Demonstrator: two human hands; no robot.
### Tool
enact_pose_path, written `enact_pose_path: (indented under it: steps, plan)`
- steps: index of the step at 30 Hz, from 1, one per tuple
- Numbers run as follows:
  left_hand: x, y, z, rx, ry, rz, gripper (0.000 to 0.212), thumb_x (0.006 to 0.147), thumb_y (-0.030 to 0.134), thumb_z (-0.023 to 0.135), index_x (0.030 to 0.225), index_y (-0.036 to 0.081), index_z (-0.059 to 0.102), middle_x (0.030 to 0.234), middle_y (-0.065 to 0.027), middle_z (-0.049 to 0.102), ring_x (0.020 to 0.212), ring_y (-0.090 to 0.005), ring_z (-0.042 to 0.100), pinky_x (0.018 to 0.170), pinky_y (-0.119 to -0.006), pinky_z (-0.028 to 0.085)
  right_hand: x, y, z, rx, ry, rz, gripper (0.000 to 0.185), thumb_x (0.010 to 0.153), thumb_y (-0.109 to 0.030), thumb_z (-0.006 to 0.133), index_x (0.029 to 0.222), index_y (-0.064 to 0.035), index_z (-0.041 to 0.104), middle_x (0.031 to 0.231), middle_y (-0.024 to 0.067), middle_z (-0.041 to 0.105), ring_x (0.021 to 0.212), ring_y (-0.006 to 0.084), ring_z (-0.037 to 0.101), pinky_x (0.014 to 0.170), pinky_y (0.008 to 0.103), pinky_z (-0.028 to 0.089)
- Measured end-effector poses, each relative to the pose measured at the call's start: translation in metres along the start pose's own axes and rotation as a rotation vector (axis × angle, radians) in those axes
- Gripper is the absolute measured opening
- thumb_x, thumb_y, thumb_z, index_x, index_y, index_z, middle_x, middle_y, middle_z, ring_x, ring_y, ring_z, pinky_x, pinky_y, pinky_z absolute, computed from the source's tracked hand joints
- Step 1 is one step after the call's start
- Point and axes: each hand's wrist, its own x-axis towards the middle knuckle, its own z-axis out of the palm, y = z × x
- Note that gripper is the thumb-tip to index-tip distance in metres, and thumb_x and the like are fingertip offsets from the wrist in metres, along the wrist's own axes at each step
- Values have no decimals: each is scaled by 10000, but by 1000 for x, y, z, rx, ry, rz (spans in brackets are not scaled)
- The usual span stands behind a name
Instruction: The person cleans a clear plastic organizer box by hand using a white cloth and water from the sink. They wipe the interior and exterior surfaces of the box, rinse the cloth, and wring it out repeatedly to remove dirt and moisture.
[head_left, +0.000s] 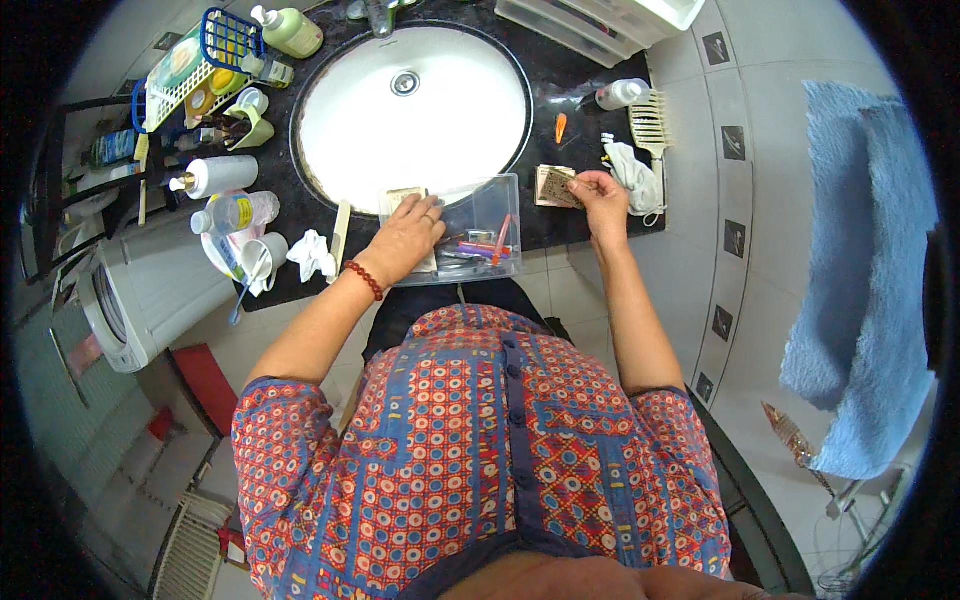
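Note:
My right hand (606, 204) pinches a small flat brown patterned packet (561, 186) between thumb and fingers. Beneath the packet, on the black counter, lies a small pinkish-white flat box or stack of cards (546, 196). A clear plastic bin (480, 279) straddles the counter's front edge and the sink rim. My left hand (409, 234) is over the bin's left side, covering most of a pale flat piece (405, 193); whether the fingers grip it is hidden. Several pens (474, 249) and a red-orange stick (502, 238) lie in the bin's right half.
A white sink (412, 135) lies behind the bin. Bottles, including a white pump bottle (225, 176), a cup (264, 253) and crumpled tissue (311, 255) stand or lie left. A white cloth pouch (634, 176), hairbrush (649, 124) and orange clip (560, 127) are right.

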Motion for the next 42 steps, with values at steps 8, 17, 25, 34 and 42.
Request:
enact_pose_path:
  steps: [8, 17, 25, 34, 42]
  plan:
    - [0, -13, -32, -252, -21, 92, 94, 800, 93, 570, 868, 84, 634, 863, -64, 619, 971, -233, 577, 1115, -450, 261, 11, 26, 3, -693, 226, -427, 293, 713, -140, 766, 965, -30, 665, 900, 134, 571, 846, 266, 570, 754, 333, 467]
    - [106, -15, -49, -1564, 531, -675, 175, 880, 118, 641, 955, -40, 658, 836, -31, 648, 721, -86, 567, 689, -230, 473, -53, -9, 8, -518, 30, -593, 76, 796, -26, 631, 872, -14, 631, 865, 125, 591, 834, 294, 589, 751, 363, 472]
    - [241, -78, 9, -1325, 505, -843, 167, 855, 115, 643, 939, -23, 687, 808, -61, 670, 699, -129, 596, 655, -266, 491, -76, -5, 0, -435, 44, -467, 64, 805, -18, 618, 866, -19, 636, 840, 115, 592, 803, 281, 588, 715, 357, 468]
    - [277, -51, 46, -1322, 454, -883, 163, 792, 120, 691, 893, -7, 705, 704, -32, 647, 560, -92, 533, 521, -238, 429, -85, 2, 1, -384, 49, -431, 68, 819, -18, 606, 878, -15, 639, 837, 112, 592, 802, 265, 584, 705, 337, 459]
    - [197, -71, -5, -831, 342, -438, 265, 865, 166, 625, 1068, 2, 668, 992, -135, 693, 895, -193, 655, 797, -286, 500, -76, -22, 30, -593, -197, -689, 126, 787, -28, 588, 903, -20, 637, 881, 112, 599, 859, 289, 583, 757, 375, 479]
